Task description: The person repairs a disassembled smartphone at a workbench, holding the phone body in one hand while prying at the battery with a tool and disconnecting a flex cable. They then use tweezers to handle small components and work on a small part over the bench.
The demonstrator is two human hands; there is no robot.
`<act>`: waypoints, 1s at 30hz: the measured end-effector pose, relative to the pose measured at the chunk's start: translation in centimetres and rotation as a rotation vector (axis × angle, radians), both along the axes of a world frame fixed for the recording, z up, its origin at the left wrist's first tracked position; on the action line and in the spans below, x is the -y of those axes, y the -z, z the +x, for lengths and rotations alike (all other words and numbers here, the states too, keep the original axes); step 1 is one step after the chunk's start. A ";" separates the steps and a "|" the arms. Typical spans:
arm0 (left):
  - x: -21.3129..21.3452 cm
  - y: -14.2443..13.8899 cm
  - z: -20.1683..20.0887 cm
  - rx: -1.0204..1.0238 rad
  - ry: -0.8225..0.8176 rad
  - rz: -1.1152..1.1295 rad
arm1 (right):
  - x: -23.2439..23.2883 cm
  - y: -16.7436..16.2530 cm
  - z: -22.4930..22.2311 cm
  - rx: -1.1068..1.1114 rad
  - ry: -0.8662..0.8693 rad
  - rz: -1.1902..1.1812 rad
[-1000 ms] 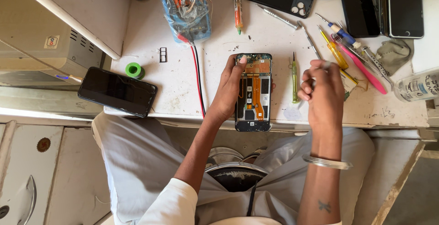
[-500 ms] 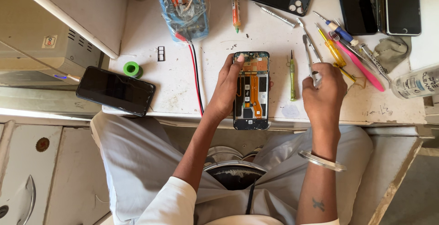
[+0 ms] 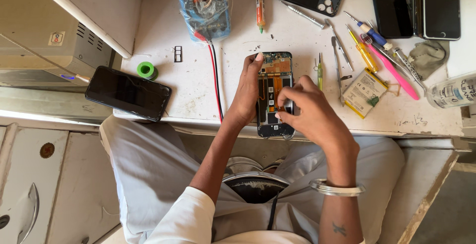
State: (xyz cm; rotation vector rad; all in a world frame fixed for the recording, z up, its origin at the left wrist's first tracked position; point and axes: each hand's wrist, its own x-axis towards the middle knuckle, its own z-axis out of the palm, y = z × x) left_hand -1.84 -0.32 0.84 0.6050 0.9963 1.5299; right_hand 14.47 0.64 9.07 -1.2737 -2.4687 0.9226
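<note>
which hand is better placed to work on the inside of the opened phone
The right hand, probably. Its fingertips are pinched over the lower middle of the opened phone, right on the exposed parts. The left hand lies along the phone's left edge, steadying it against the table.

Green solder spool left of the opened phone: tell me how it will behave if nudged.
The green solder spool looks small and round, so it is probably light and slides easily on the white table. It seems to rest on its flat face, so it likely won't roll unless tipped onto its rim.
</note>
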 end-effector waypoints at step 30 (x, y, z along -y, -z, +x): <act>1.7 -3.4 -2.3 -1.061 -0.388 0.336 | 2.5 1.9 1.7 -1.085 0.360 -0.431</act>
